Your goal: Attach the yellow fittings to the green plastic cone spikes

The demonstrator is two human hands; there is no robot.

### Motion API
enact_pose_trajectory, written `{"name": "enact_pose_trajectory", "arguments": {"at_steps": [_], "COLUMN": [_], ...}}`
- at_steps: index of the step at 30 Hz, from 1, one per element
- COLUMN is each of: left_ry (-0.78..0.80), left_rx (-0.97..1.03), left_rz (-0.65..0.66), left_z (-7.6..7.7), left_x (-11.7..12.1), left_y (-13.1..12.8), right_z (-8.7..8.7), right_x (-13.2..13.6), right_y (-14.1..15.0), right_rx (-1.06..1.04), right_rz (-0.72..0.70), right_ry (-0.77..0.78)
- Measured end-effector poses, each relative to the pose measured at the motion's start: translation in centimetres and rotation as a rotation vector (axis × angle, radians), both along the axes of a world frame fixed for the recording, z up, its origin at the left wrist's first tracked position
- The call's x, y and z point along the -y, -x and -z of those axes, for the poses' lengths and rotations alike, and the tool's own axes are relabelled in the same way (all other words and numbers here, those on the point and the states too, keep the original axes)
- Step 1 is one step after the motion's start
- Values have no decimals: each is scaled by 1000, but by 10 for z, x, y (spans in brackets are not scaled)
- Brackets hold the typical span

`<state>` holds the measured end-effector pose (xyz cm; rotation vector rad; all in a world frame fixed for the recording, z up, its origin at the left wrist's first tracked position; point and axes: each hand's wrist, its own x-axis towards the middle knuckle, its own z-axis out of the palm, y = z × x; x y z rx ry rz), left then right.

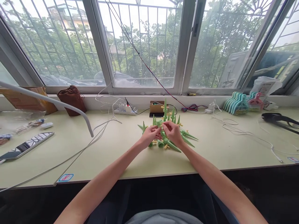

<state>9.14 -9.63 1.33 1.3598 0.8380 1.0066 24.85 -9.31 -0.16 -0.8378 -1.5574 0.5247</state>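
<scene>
Several green plant watering spikes (173,145) with small yellow valves (166,146) stand and lie in a cluster on the table in front of me. Over the cluster, my left hand (151,136) is closed around a green watering spike (159,123), whose lower part is hidden by my fingers. My right hand (173,133) meets it from the other side, thumb and fingertips pinched at the piece. Something small and pale shows between those fingertips, too small to make out. One spike (165,109) points upright behind my hands.
A small cardboard box (157,108) and a power strip (126,109) stand by the window sill. Loose cables (102,127) cross the table to the left, near a phone (26,146). Teal hangers (236,103) and dark goggles (279,119) are at the right.
</scene>
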Motion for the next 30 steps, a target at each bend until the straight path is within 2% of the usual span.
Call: {"name": "enact_pose_trajectory", "arguments": {"at_steps": [9,14,24,30], "left_ry": [-16,-50,-356,-458], "left_rx": [-13,-30,-231,-292], "left_rz": [-13,-84,-230,-271], "left_z": [-1,-1,4,7], "left_x": [-1,0,-3,-4], "left_y": [2,1,3,4], "right_z": [0,0,4,6], "right_x": [0,0,-3,-5], "right_y": [-1,-1,-4,-5], "right_rx": [-19,5,33,57], "right_rz": [24,23,14,-1], "right_ry": [16,3,3,20]}}
